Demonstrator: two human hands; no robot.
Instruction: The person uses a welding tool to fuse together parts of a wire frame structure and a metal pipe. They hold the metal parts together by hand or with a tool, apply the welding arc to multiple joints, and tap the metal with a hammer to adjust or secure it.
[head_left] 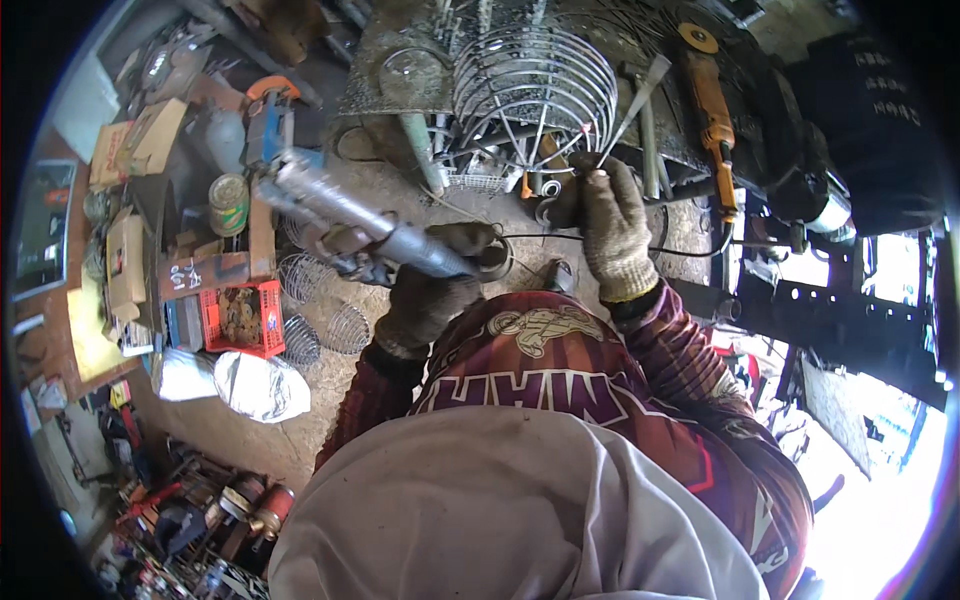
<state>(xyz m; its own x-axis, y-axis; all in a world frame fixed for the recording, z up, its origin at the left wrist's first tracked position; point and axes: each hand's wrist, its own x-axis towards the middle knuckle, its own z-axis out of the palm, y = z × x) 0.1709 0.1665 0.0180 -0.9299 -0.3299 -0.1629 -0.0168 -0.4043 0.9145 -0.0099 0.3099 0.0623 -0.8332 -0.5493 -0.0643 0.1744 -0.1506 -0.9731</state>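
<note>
The shirt (695, 440) is dark red with purple letters (590, 390). Left glove (425, 305) brown, right glove (615, 230) tan. Pale cloth (490, 510), bottom middle.

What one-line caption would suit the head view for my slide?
Gloved left hand at a grey metal tube, gloved right hand near a coiled wire frame, orange grinder at right.

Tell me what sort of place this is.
Most likely a metalworking shop: an orange angle grinder lies at upper right, a ringed wire frame sits near top centre, and round wire pieces lie on the floor at left.
</note>
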